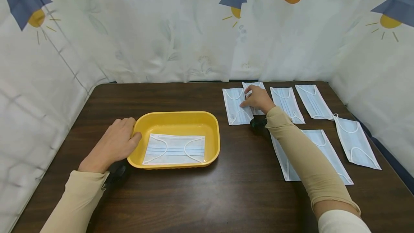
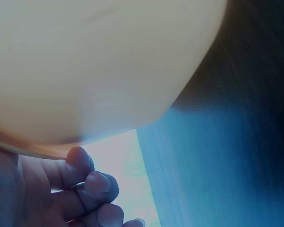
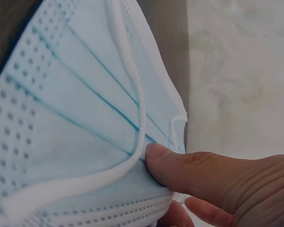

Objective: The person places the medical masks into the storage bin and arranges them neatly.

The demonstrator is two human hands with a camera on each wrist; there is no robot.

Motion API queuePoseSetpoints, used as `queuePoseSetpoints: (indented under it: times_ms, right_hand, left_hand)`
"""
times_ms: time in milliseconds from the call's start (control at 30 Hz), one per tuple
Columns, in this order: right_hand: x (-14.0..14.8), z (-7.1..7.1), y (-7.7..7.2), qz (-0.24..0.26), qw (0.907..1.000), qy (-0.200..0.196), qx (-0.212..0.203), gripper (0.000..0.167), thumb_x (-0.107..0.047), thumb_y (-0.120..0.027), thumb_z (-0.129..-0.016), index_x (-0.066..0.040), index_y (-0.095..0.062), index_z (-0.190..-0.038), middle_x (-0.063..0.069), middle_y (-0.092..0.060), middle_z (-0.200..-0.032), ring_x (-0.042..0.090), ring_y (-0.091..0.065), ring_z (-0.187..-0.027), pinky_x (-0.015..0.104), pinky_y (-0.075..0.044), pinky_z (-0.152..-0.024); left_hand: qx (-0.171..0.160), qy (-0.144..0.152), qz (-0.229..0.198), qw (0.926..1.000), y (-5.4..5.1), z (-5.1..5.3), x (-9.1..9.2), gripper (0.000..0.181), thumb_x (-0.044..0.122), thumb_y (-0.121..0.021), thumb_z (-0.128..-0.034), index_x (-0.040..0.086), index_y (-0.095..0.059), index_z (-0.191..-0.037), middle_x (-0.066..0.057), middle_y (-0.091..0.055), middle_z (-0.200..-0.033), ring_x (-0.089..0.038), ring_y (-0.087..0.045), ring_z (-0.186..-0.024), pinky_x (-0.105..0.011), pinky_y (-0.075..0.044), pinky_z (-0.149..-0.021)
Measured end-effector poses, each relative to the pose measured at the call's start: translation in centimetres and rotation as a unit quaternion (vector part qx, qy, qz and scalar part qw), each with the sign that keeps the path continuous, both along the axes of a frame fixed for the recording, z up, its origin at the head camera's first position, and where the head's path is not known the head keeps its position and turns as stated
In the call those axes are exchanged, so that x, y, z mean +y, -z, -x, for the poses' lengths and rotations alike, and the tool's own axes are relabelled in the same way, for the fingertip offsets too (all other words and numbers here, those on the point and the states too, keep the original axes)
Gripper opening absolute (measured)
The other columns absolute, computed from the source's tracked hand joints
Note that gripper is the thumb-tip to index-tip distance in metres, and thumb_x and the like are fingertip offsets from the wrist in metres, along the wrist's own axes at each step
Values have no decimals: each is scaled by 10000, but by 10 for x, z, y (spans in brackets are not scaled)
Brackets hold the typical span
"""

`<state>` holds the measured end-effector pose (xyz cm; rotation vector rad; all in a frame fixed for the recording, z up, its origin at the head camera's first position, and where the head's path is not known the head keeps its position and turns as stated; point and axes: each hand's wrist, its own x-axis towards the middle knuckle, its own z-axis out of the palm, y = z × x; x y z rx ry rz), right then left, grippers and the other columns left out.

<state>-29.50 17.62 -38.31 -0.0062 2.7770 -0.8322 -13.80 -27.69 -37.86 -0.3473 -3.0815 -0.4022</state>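
A yellow plastic tray (image 1: 176, 122) stands left of the table's middle, with a pale blue face mask (image 1: 174, 150) lying flat inside. My left hand (image 1: 116, 143) grips its left rim; in the left wrist view the curled fingers (image 2: 98, 184) lie beside the tray's pale wall (image 2: 109, 61). At the far side of the table, my right hand (image 1: 257, 99) pinches the right edge of another face mask (image 1: 233, 106). The right wrist view shows the thumb (image 3: 180, 165) on top of that mask (image 3: 90, 109) and fingers partly hidden behind its edge. One more mask (image 1: 253, 85) lies partly under the hand.
More masks lie at the right: one (image 1: 286, 100) beside the right forearm, another (image 1: 313, 100) near the back corner, one (image 1: 357, 141) by the right edge. Masks (image 1: 326, 146) under the forearm are partly covered. A white printed curtain (image 1: 207, 35) borders the dark wooden table (image 1: 207, 197).
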Motion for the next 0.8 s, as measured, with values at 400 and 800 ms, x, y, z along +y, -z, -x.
queuePoseSetpoints:
  times_ms: [400, 800]
  right_hand:
    - [-7, -4, -2, 89, 9998, -160, 69, 548, -159, -755, -854, -60, -549, -1352, 163, -745, -1146, 245, -656, -910, 326, -499, -752]
    - [-13, -11, -4, 101, 9994, -256, 192, 507, -137, -704, -847, -50, -543, -1320, 142, -721, -1089, 232, -617, -867, 303, -489, -714]
  left_hand:
    - [39, 28, -8, 10000, -1, -1, 1, 183, 178, -520, -955, -4, -535, -958, -77, -497, -754, -277, -466, -793, -344, -339, -695]
    - [27, 8, 80, 10000, -1, -3, 1, 219, 187, -515, -955, -26, -539, -1002, -85, -511, -776, -291, -480, -821, -360, -356, -711]
